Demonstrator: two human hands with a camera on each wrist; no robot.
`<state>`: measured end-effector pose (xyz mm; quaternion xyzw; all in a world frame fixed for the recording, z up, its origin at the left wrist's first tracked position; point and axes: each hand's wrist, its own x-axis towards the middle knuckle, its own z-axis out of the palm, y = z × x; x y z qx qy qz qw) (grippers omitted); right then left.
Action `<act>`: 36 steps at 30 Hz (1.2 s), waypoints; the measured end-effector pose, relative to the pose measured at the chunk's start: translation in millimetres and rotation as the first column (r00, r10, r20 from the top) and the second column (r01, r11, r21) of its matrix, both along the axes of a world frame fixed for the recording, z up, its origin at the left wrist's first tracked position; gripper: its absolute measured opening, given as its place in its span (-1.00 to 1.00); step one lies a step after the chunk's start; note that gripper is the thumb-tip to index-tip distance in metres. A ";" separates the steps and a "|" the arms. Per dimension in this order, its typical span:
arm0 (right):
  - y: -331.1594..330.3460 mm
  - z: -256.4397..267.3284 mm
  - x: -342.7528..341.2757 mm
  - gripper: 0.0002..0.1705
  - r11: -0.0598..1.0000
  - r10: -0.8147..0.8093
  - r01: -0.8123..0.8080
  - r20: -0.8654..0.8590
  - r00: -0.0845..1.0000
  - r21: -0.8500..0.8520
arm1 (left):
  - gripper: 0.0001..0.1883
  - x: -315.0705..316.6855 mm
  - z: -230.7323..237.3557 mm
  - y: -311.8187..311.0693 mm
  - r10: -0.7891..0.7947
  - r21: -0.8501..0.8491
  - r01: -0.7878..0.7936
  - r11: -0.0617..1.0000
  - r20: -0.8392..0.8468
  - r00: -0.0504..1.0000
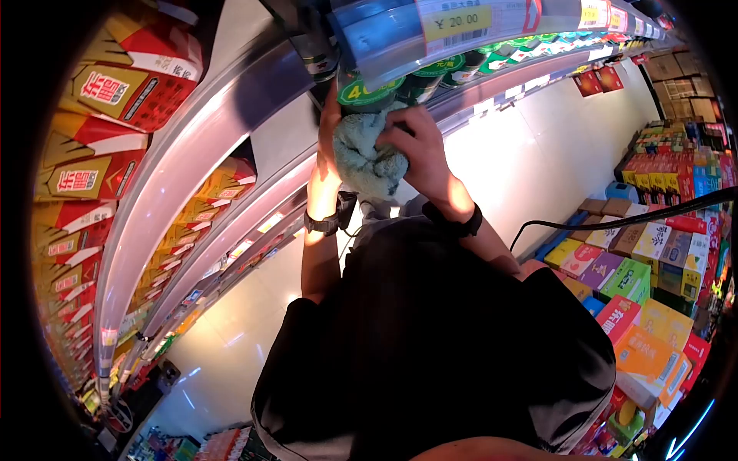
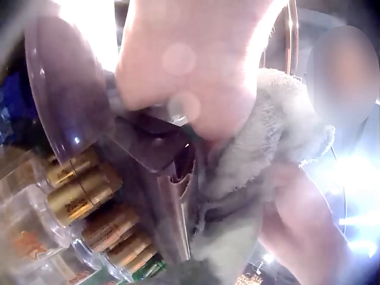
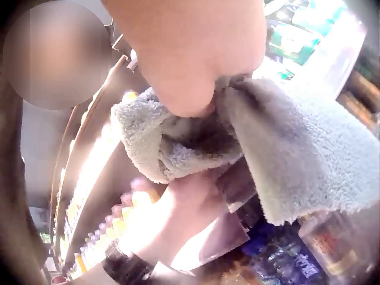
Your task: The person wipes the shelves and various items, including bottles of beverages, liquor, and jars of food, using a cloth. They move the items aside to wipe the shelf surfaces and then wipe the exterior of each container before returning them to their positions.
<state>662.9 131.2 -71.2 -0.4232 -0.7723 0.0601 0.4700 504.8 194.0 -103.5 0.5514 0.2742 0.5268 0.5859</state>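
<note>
1. At the shelf front (image 1: 393,55), the grey-green cloth (image 1: 357,161) sits bunched just below a green label (image 1: 369,91); my right hand (image 1: 419,144) grips it.
2. Left hand (image 1: 328,127) right beside; fingers hidden, can't tell their hold.
3. Step, I'd judge: wiping down. Next move likely needs firm cloth pressure, knuckles clear of edges.

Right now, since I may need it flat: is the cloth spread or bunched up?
Bunched up: the cloth is crumpled in deep folds, gripped by the right hand.

Left hand (image 1: 328,134) partly hidden behind cloth (image 1: 369,157); small print on price label (image 1: 459,22) blurred.
</note>
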 end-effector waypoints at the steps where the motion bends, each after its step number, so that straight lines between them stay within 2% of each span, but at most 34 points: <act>1: -1.8 -4.6 3.4 -0.72 1.000 0.000 0.000 0.002 1.000 -0.023 | -0.13 -0.3 3.1 -1.2 -0.013 -0.029 0.013 0.999 0.004 1.000; 2: -3.2 -7.4 8.0 -0.72 0.999 0.002 -0.002 0.004 1.000 -0.046 | -0.14 -0.3 0.9 -1.3 -0.002 0.041 0.004 0.999 -0.030 1.000; 4: -1.6 -10.0 25.0 -0.74 0.999 0.045 -0.045 0.004 0.999 -0.019 | -0.12 -3.2 -9.9 0.7 0.052 0.327 -0.023 0.945 -0.081 0.995; 5: 0.4 -10.0 34.3 -0.74 0.998 0.070 -0.070 0.003 0.998 0.000 | -0.12 -4.7 -17.7 0.0 0.152 0.281 -0.087 0.956 -0.219 0.964; 6: 1.6 -2.7 41.1 -0.74 0.995 0.033 -0.026 -0.071 0.997 0.097 | -0.12 -6.3 -25.4 -2.0 0.242 0.246 -0.159 0.956 -0.357 0.902; 7: -0.7 6.3 48.4 -0.71 0.992 -0.031 0.046 -0.126 0.991 0.119 | -0.11 -7.3 -29.4 -3.0 0.319 0.219 -0.240 0.946 -0.489 0.812; 8: -0.7 16.0 51.8 -0.71 0.976 -0.097 0.130 -0.183 0.978 0.176 | -0.16 -8.6 -31.4 -3.6 0.418 0.367 -0.254 0.895 -0.490 0.765; 9: 0.2 22.4 55.3 -0.71 0.951 -0.155 0.211 -0.242 0.958 0.224 | -0.27 -11.1 -30.5 -4.1 0.357 0.265 -0.247 0.932 -0.558 0.749; 10: 8.0 18.0 58.3 -0.70 0.947 -0.149 0.221 -0.292 0.945 0.234 | -0.32 -10.9 -28.4 -5.3 0.316 0.225 -0.229 0.947 -0.519 0.794; 11: 16.9 14.9 64.7 -0.69 0.963 -0.122 0.165 -0.202 0.972 0.214 | -0.36 -10.9 -24.8 -6.3 0.277 0.189 -0.210 0.959 -0.477 0.835; 12: 24.8 11.2 67.0 -0.68 0.990 -0.084 0.098 -0.133 0.988 0.105 | -0.35 -11.1 -26.2 -8.9 0.218 0.071 -0.208 0.976 -0.428 0.877; 13: 30.6 7.0 66.6 -0.66 0.999 -0.036 0.035 -0.068 0.997 -0.008 | -0.30 -7.9 -27.2 -8.3 0.317 0.184 -0.262 0.947 -0.415 0.853; 14: 30.4 1.0 67.7 -0.66 0.999 -0.019 0.018 -0.019 1.000 -0.037 | -0.27 -7.8 -26.0 -11.1 0.298 0.137 -0.265 0.954 -0.411 0.862; 17: 27.2 -28.2 71.8 -0.69 0.995 0.066 -0.067 -0.023 0.998 -0.077 | -0.24 -9.6 -30.5 -15.1 0.320 0.095 -0.308 0.947 -0.393 0.862; 18: 27.6 -26.8 73.5 -0.72 0.995 0.098 -0.099 -0.040 0.994 -0.021 | -0.23 -10.3 -33.1 -14.1 0.323 0.069 -0.321 0.945 -0.367 0.872; 21: 27.9 -14.0 94.2 -0.74 0.934 0.324 -0.338 -0.123 0.938 -0.118 | -0.22 -10.4 -34.1 -13.0 0.391 0.187 -0.349 0.918 -0.284 0.876; 22: 33.1 -15.1 99.9 -0.77 0.921 0.372 -0.383 -0.132 0.919 -0.069 | -0.20 -11.8 -30.1 -14.5 0.351 0.129 -0.328 0.936 -0.273 0.896; 25: 39.0 -2.9 127.2 -0.76 0.907 0.416 -0.421 -0.135 0.900 -0.013 | -0.22 -13.4 -26.7 -23.2 0.370 0.106 -0.356 0.928 -0.349 0.861; 26: 39.0 3.8 138.5 -0.76 0.928 0.372 -0.369 -0.189 0.909 0.050 | -0.21 -11.1 -25.7 -29.9 0.392 0.093 -0.385 0.918 -0.351 0.850; 27: 41.2 2.3 143.1 -0.75 0.941 0.305 -0.253 -0.241 0.921 0.224 | -0.19 -7.3 -22.1 -36.6 0.414 0.080 -0.414 0.907 -0.353 0.839; 29: 47.1 10.9 155.1 -0.74 0.940 0.152 -0.030 -0.336 0.930 0.340 | -0.19 21.7 -9.9 -48.2 0.611 0.234 -0.565 0.792 -0.291 0.736; 30: 51.3 19.0 159.8 -0.74 0.919 0.092 0.025 -0.276 0.957 0.393 | -0.18 18.6 -13.1 -53.6 0.594 0.241 -0.548 0.801 -0.430 0.679; 31: 57.0 20.5 157.7 -0.73 0.958 0.080 0.024 -0.347 0.934 0.285 | -0.18 20.8 -18.4 -54.8 0.633 0.286 -0.579 0.764 -0.507 0.585; 33: 69.4 4.7 163.2 -0.64 0.981 0.153 -0.113 -0.272 0.950 0.156 | -0.24 34.6 -18.4 -57.8 0.632 0.258 -0.593 0.763 -0.489 0.601; 34: 68.3 -1.0 162.5 -0.57 0.980 0.184 -0.158 -0.267 0.946 0.118 | -0.31 41.2 -15.1 -57.3 0.650 0.239 -0.630 0.739 -0.500 0.572; 35: 71.1 -13.9 165.0 -0.63 0.969 0.243 -0.220 -0.245 0.939 0.117 | -0.40 49.6 -12.6 -56.5 0.702 0.283 -0.666 0.690 -0.483 0.523; 36: 70.0 -24.7 166.7 -0.65 0.963 0.266 -0.249 -0.233 0.935 0.102 | -0.34 47.9 -14.9 -54.9 0.690 0.282 -0.658 0.698 -0.509 0.514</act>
